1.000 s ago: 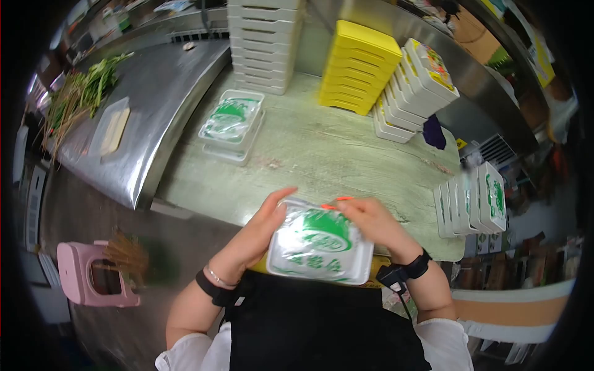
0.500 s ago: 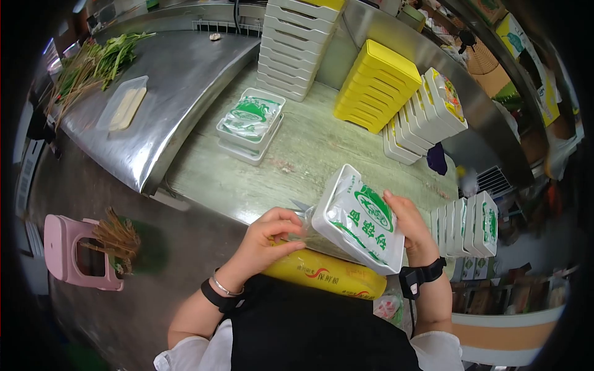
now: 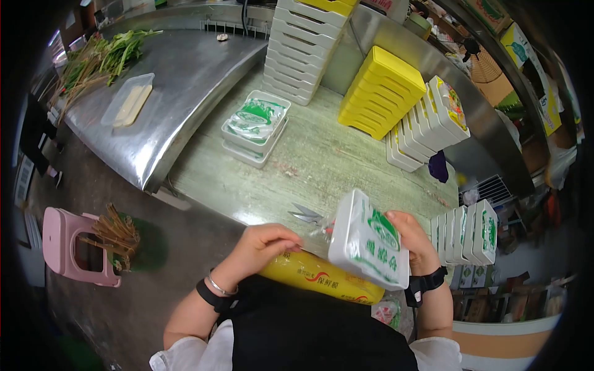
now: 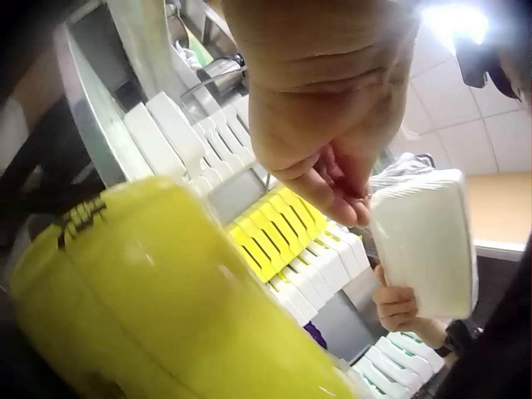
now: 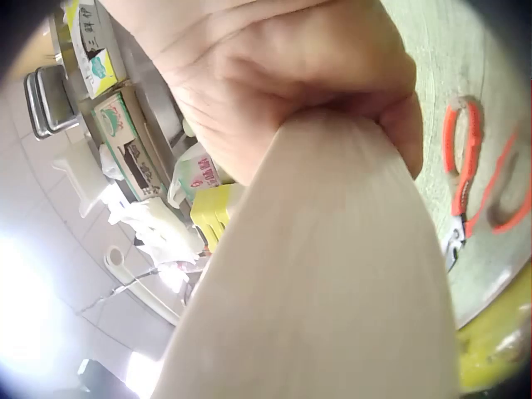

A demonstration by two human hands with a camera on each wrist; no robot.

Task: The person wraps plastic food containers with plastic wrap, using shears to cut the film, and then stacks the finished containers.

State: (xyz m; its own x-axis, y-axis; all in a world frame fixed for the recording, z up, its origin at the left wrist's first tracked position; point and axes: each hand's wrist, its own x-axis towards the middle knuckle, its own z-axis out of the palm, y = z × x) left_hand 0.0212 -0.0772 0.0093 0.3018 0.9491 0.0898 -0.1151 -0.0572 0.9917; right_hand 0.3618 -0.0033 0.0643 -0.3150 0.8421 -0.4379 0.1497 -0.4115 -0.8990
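Note:
My right hand [image 3: 416, 241] grips the right edge of a white tray [image 3: 369, 242] holding a bag with green print, the tray tilted above the table's front edge. In the left wrist view the tray's white underside [image 4: 422, 241] shows. My left hand [image 3: 266, 247] is at the tray's left, fingers curled with thumb and fingertips together; in the left wrist view its fingertips pinch clear film [image 4: 379, 184] at the tray's edge. Below lies a yellow printed roll of film [image 3: 322, 277]. Scissors [image 3: 305, 214] with orange handles [image 5: 460, 158] lie on the table.
Two stacked trays [image 3: 257, 127] stand on the table [image 3: 309, 148]. Behind are a tall white stack [image 3: 303, 52], a yellow stack [image 3: 382, 91] and white packed trays [image 3: 428, 123]. More trays [image 3: 465, 232] stand at right. A pink stool [image 3: 77, 247] is at lower left.
The tray went from both hands to my right hand's grip, moving right and tilting. My left hand moved off its side to the film. The scissors left my right hand and lie on the table.

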